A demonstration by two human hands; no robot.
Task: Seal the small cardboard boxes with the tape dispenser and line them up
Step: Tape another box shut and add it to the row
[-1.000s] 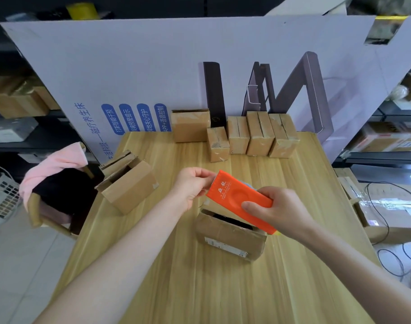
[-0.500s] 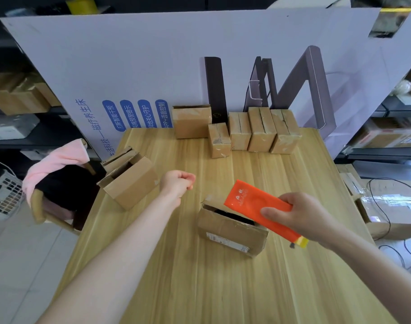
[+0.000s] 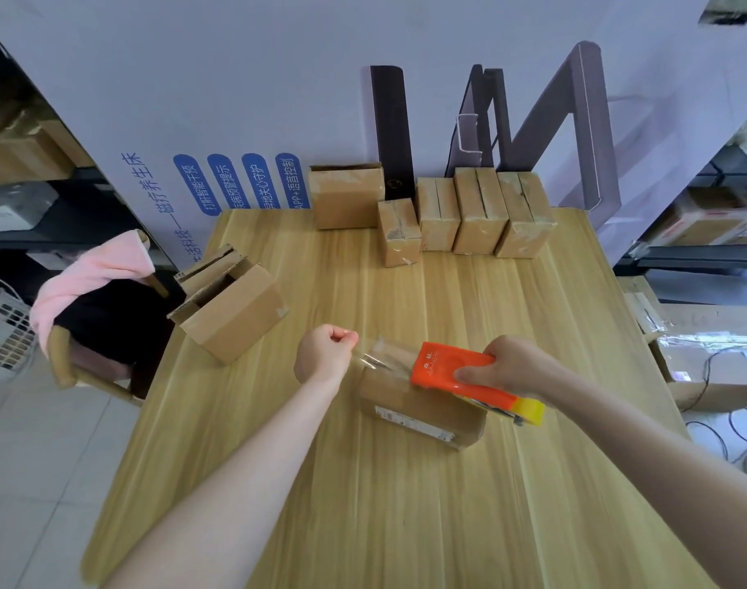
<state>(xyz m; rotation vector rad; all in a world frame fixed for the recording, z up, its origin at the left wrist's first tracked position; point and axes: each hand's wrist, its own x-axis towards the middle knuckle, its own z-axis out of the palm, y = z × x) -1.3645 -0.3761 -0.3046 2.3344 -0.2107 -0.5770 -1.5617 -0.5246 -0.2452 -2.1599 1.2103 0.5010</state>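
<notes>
Wooden table [image 3: 363, 482] — box [image 3: 410, 403] half-hidden behind tape dispenser [image 3: 444, 367]

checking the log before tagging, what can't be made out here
Head view only:
- Top flaps of the box: covered by the dispenser and right hand.
- End of the tape: hidden inside the left hand.
- Print on the label: too small.
- Inside of the open box: in shadow.

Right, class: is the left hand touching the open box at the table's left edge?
Apart. The head view shows a stretch of bare table between the left hand and the open box.
</notes>
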